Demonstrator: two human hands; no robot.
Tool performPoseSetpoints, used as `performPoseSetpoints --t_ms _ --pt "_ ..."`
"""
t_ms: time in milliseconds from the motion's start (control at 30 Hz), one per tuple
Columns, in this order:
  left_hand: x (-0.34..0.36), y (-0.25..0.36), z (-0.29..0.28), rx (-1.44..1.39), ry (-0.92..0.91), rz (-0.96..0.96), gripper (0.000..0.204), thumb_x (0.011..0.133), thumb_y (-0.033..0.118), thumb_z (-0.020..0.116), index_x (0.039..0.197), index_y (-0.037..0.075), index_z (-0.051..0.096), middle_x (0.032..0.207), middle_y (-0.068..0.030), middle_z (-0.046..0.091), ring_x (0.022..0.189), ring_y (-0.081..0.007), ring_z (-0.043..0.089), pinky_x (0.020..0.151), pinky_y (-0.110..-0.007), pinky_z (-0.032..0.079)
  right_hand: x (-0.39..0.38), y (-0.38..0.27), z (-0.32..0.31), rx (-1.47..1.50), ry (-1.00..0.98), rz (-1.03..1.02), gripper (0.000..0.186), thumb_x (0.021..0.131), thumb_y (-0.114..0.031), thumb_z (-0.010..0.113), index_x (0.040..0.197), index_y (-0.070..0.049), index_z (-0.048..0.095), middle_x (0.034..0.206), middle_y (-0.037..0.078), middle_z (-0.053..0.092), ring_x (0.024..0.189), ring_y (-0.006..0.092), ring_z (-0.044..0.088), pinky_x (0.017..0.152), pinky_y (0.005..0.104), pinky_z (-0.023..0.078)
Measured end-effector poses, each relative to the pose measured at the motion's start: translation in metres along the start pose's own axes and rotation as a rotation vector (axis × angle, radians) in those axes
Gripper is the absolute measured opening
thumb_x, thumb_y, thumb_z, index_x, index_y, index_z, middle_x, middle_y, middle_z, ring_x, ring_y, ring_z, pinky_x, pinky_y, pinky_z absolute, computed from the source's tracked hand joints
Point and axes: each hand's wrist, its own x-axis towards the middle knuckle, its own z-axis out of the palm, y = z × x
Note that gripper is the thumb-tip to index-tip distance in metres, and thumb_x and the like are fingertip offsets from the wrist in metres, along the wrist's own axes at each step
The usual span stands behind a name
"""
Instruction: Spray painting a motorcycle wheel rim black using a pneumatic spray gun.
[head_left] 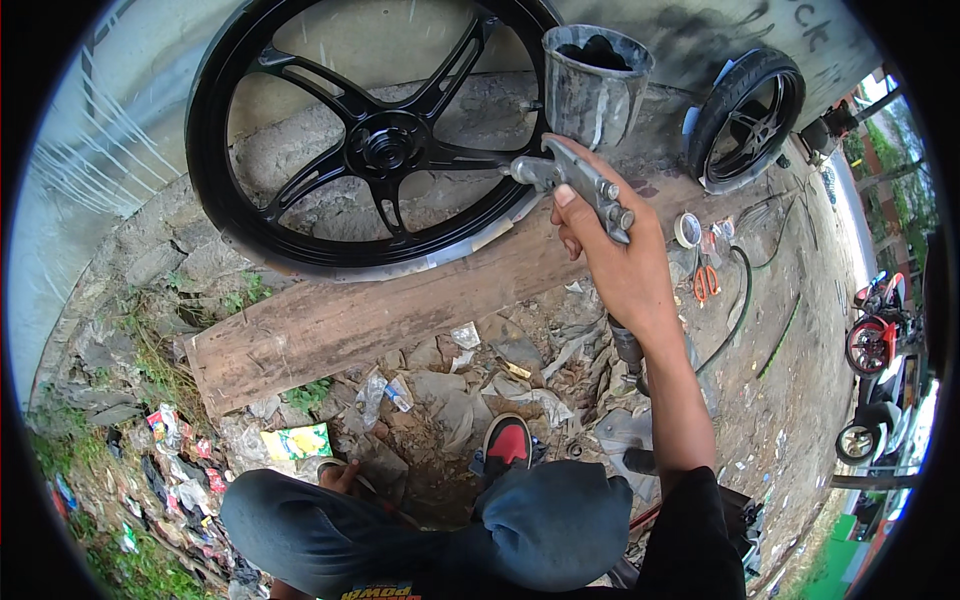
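Observation:
My right hand [627, 262] is wrapped around a metal spray gun [582, 180], with the thumb along its near side. On top of the gun sits a paint-stained cup [595, 105], dark inside. The nozzle points left at the right part of a glossy black motorcycle wheel rim [388, 150], very close to a spoke in this view. That rim leans against the wall, with strips of masking along its lower edge. My left hand [340, 475] is low beside my left knee, mostly hidden; whether it holds anything does not show.
A wooden plank [300, 345] lies below the rim. To the right are a second wheel with a tyre [752, 122], a tape roll [687, 230], orange-handled scissors [706, 284] and a dark hose [742, 310]. Litter covers the ground; motorcycles [872, 342] stand far right.

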Motion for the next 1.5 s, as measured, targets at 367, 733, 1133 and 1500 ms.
performPoseSetpoints --t_ms 367,733,1133,1500 --pt "-0.006 0.008 -0.005 -0.068 -0.079 -0.024 0.065 0.105 0.060 0.057 0.080 0.001 0.070 0.058 -0.0072 0.063 0.054 -0.0168 0.062 0.054 -0.037 0.045 0.008 -0.009 0.004 0.042 -0.048 -0.022 0.041 0.107 -0.018 0.064 0.147 -0.012 0.064 0.084 -0.004 0.061 0.073 0.0048 0.051 0.065 0.0233 0.045" --pt "-0.023 0.065 -0.037 -0.170 -0.217 -0.051 0.063 0.109 0.056 0.051 0.097 -0.001 0.074 0.070 -0.0110 0.072 0.060 -0.0203 0.069 0.058 -0.035 0.051 0.002 0.018 -0.018 -0.001 0.038 0.044 0.042 0.106 -0.016 0.064 0.148 -0.012 0.063 0.081 -0.005 0.061 0.071 0.0039 0.051 0.063 0.0230 0.045" --pt "-0.025 0.364 -0.249 -0.089 0.865 1.019 0.068 0.112 0.058 0.037 0.152 0.007 0.057 0.146 -0.0156 0.062 0.134 -0.0289 0.058 0.114 -0.045 0.043 -0.030 0.030 -0.025 -0.086 0.147 0.058 0.043 0.106 -0.017 0.064 0.149 -0.014 0.063 0.084 -0.005 0.062 0.072 0.0033 0.052 0.065 0.0223 0.044" --pt "-0.019 0.479 -0.279 -0.280 0.693 0.972 0.081 0.108 0.066 0.042 0.159 0.004 0.046 0.159 -0.0156 0.051 0.146 -0.0303 0.046 0.123 -0.042 0.032 -0.040 0.039 -0.025 -0.123 0.180 0.055 0.042 0.105 -0.015 0.064 0.147 -0.011 0.064 0.119 0.009 0.076 0.103 0.0117 0.066 0.096 0.0310 0.052"
